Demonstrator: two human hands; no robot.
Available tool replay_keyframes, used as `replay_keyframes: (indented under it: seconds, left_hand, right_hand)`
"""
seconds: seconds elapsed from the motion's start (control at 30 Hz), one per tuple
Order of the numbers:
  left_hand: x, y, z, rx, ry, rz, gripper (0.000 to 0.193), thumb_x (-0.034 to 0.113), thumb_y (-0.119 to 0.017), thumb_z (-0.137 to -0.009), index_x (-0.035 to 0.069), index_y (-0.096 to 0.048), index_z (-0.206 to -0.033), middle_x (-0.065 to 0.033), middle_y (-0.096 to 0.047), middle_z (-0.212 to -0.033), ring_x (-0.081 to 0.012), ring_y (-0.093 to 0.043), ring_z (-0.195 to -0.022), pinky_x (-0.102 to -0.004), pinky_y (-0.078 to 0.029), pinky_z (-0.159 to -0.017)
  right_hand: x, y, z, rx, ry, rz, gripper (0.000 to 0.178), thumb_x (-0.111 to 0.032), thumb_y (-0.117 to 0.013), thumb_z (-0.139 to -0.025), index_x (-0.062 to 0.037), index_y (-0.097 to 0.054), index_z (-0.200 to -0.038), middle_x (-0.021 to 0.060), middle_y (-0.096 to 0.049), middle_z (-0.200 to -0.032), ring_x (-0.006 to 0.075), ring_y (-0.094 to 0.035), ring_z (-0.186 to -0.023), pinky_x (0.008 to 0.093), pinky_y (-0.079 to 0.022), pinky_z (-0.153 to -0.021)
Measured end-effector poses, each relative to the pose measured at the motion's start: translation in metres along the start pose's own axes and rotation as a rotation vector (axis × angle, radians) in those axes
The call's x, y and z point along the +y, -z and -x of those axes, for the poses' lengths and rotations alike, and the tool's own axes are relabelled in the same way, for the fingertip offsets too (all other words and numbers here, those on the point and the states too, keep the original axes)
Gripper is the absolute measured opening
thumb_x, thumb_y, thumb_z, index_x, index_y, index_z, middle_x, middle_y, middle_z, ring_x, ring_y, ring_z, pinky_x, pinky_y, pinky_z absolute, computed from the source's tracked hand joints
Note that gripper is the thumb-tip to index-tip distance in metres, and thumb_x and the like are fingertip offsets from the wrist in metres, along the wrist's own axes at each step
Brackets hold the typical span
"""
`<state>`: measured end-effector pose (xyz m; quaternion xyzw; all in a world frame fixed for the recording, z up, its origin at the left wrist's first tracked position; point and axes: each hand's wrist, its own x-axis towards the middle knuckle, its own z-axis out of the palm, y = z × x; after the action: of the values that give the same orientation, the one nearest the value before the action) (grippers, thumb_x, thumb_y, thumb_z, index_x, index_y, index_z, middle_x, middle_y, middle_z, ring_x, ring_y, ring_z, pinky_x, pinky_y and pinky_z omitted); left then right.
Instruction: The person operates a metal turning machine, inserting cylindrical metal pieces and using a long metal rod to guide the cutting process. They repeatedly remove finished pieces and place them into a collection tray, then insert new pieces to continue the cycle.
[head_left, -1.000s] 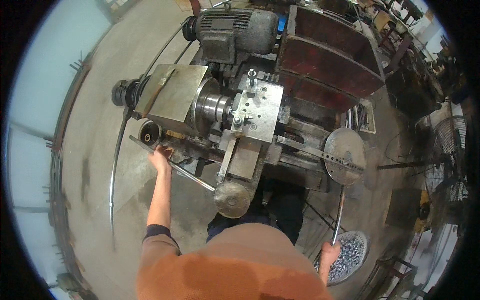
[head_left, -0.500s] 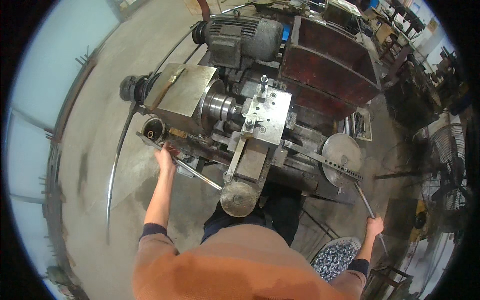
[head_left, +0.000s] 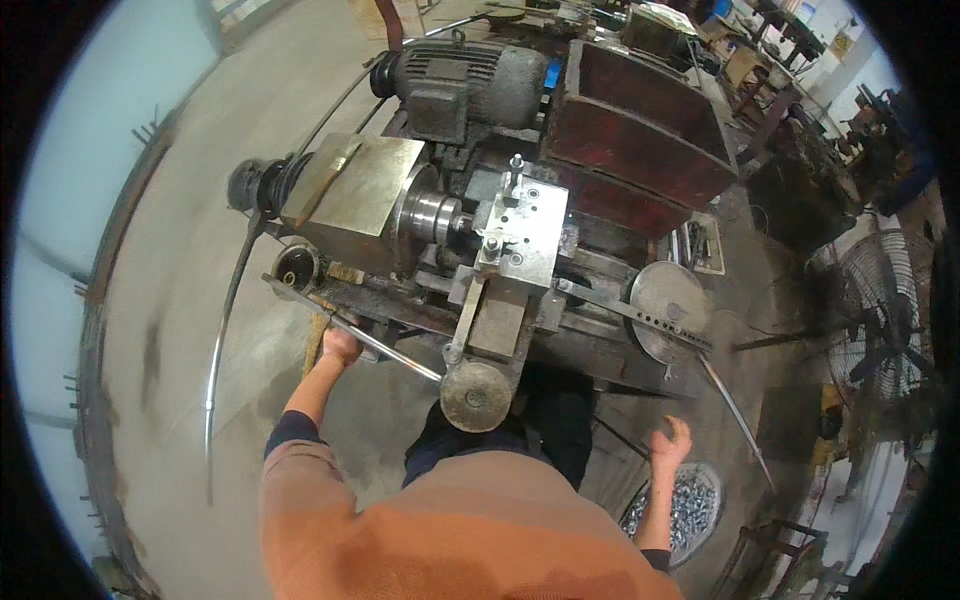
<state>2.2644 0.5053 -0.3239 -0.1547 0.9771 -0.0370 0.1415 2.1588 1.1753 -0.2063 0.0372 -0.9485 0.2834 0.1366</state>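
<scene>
A small lathe stands before me, with its chuck (head_left: 432,218) and a bright steel tool block (head_left: 530,225) beside it. My left hand (head_left: 342,346) is just below the long steel lever (head_left: 385,352) that runs from the round handle hub (head_left: 476,397). Its fingers are partly hidden, and a yellowish stick (head_left: 314,345) shows beside it. My right hand (head_left: 670,446) is in the air with fingers apart and curved, holding nothing. Below it lies a pale basket (head_left: 716,505) full of small shiny metal parts (head_left: 688,508). The right-hand lever (head_left: 735,410) slants down from the round disc (head_left: 670,312), untouched.
Behind the lathe sit a grey motor (head_left: 470,85) and a dark red metal bin (head_left: 640,130). A brush (head_left: 328,183) lies on the headstock cover. To the left a long thin rod (head_left: 213,385) slants down. A caged fan (head_left: 880,320) stands at the right.
My right hand has let go of the right-hand lever and moved left, over towards the basket. My left hand has come off its lever and dropped slightly below it.
</scene>
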Motion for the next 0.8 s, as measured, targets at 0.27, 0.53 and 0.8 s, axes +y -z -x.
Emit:
replay_keyframes:
  seconds: [0.27,0.53,0.8]
  left_hand:
    - [0.035,-0.072,-0.005,0.063,0.312,0.267,0.027,0.029,-0.057,-0.075,0.005,-0.062,-0.087,-0.0152,-0.063,-0.089,-0.0321,-0.062,-0.081,-0.0411,-0.05,-0.068]
    - [0.024,0.019,0.016,-0.08,0.257,0.301,0.034,0.039,-0.048,-0.083,0.008,-0.061,-0.089,-0.016,-0.063,-0.093,-0.0337,-0.061,-0.086,-0.0421,-0.048,-0.075]
    - [-0.078,0.125,0.078,0.432,0.426,0.526,0.03,0.03,-0.055,-0.082,0.011,-0.059,-0.106,-0.0156,-0.064,-0.091,-0.0315,-0.061,-0.083,-0.0416,-0.048,-0.072]
  right_hand:
    - [-0.048,0.003,-0.025,-0.115,-0.014,-0.142,0.026,-0.009,-0.056,-0.058,0.0001,-0.065,-0.081,0.0149,-0.063,-0.077,0.0266,-0.062,-0.073,0.033,-0.048,-0.071]
    - [-0.157,0.009,-0.141,-0.122,0.362,-0.268,0.029,-0.007,-0.056,-0.059,-0.0016,-0.064,-0.086,0.0122,-0.064,-0.076,0.0241,-0.063,-0.071,0.0309,-0.048,-0.069]
    - [-0.359,-0.078,-0.193,-0.296,0.855,-0.378,0.025,-0.016,-0.059,-0.055,-0.0065,-0.065,-0.078,0.0113,-0.059,-0.078,0.0283,-0.056,-0.079,0.0368,-0.045,-0.071]
